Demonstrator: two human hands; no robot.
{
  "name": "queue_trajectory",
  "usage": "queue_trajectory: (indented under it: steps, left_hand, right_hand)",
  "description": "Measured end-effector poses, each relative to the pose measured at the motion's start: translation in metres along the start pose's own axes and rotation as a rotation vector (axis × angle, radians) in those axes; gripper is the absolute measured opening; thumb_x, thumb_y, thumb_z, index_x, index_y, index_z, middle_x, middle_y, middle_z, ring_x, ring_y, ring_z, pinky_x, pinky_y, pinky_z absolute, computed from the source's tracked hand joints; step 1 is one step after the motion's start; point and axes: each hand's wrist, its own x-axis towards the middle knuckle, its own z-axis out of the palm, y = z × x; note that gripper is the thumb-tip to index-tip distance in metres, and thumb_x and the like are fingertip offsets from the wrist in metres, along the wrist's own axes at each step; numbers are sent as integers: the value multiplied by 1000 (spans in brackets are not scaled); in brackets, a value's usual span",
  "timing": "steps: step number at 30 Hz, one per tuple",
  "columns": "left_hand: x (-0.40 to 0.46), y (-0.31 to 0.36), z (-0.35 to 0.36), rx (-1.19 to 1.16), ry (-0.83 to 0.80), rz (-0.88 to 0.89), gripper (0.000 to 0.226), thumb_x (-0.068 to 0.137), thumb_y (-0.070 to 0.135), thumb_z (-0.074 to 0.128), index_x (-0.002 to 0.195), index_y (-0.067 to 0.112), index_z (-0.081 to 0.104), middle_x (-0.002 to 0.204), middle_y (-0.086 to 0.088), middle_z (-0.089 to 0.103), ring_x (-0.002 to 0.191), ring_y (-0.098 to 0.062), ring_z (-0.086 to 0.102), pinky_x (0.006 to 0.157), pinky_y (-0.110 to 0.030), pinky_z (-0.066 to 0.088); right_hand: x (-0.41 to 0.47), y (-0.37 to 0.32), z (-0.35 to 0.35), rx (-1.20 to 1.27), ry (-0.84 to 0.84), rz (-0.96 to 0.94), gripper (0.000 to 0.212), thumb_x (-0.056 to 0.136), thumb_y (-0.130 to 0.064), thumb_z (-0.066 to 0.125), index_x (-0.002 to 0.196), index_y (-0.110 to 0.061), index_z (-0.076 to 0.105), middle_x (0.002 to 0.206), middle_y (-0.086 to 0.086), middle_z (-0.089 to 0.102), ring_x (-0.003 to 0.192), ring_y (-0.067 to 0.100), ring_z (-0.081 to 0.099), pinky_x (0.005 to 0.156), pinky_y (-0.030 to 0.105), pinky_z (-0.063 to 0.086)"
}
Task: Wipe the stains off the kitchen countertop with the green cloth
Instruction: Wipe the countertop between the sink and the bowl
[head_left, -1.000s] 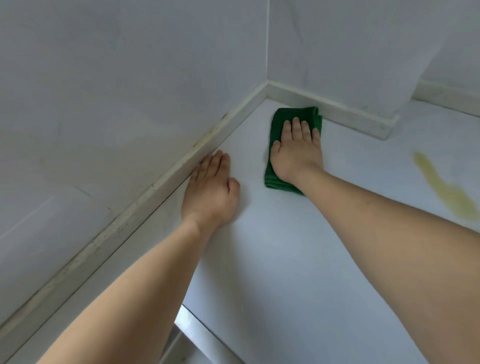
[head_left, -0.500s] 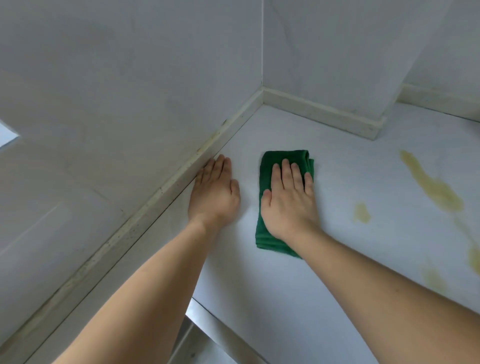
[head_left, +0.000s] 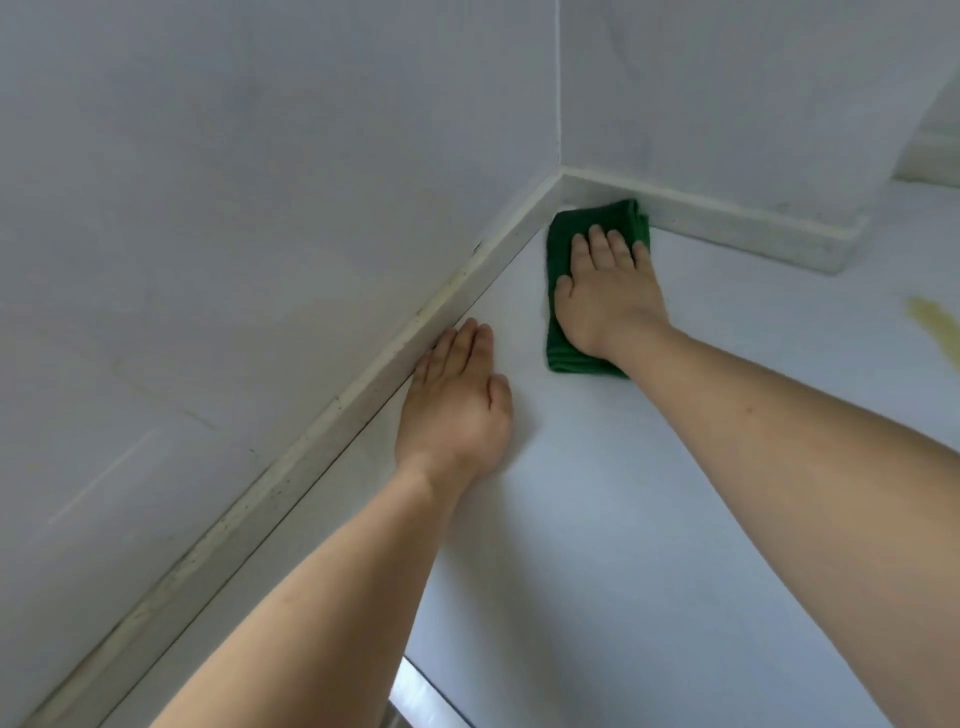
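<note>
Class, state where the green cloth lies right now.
The green cloth lies in the countertop's far corner, against the back upstand, under the flat right hand.

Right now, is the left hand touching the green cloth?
Apart. The head view shows bare countertop between the left hand and the green cloth.

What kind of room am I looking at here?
Most likely a kitchen corner: a pale countertop meets tiled walls behind a raised backsplash strip. The right hand presses a green cloth into the corner, and a yellowish stain shows at far right.
</note>
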Motion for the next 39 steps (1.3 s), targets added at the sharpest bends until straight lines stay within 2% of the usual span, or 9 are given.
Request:
queue_trajectory:
  steps: [5,10,14,18,23,26,28,32,39]
  left_hand:
    - [3,3,-3,9,-8,15,57,104,30,27,158,17,16,166,1,11,152,-15,6,123,-31,4]
    - [0,6,-6,28,-27,8,56,104,30,28,158,15,19,166,-2,13,152,-17,8,123,-33,5]
    - [-2,12,-8,90,-77,-11,57,104,30,24,158,14,13,166,-3,10,153,-19,5,123,-36,4]
    - [-1,36,-21,256,-58,-41,61,102,29,25,158,12,7,166,-5,5,153,-23,3,123,-40,3]
    - [-30,106,1,-39,-87,-84,63,101,30,21,158,13,1,167,-3,-3,153,-21,-6,123,-39,-2]
    - [-42,122,25,4,-106,-108,71,91,38,3,157,13,-6,166,-2,-11,151,-19,-14,122,-40,-10]
    - [-43,121,28,17,-80,-119,71,91,39,3,157,14,-7,166,-1,-12,151,-18,-16,122,-40,-12]
    - [-41,122,29,32,-63,-118,66,99,36,15,158,15,-6,166,0,-11,151,-17,-16,122,-40,-11]
    - [-41,122,30,-4,-49,-109,69,95,36,13,158,13,-1,166,-2,-7,152,-18,-12,122,-40,-10]
  right_hand:
    - [-108,24,0,78,14,7,63,99,-37,12,155,-10,1,163,8,-3,149,22,-3,120,42,-5]
    - [-191,44,1,23,-15,0,71,89,-40,-2,154,-12,0,163,7,-4,149,21,-4,120,42,-6]
    - [-163,48,-4,52,-23,-3,64,98,-37,15,155,-13,1,163,7,-4,149,21,-5,120,43,-6]
    - [-101,65,-9,59,-20,-103,63,98,-36,18,155,-14,2,163,5,-3,149,18,-4,121,41,-4]
    - [-36,83,-14,71,-13,-178,61,99,-35,19,155,-16,5,163,2,1,149,15,-1,121,38,-4]
    - [-10,91,-15,55,-4,-211,60,100,-36,19,156,-18,5,163,0,0,149,14,-1,121,37,-4]
    - [2,94,-14,45,-5,-229,60,100,-36,18,156,-19,4,163,-1,-1,149,13,0,121,37,-4]
    - [8,96,-12,35,2,-243,60,100,-37,17,156,-20,4,163,-2,-1,148,12,0,121,37,-2]
    - [-34,102,-11,33,6,-191,60,101,-36,15,155,-15,3,163,2,0,149,15,-1,121,37,-3]
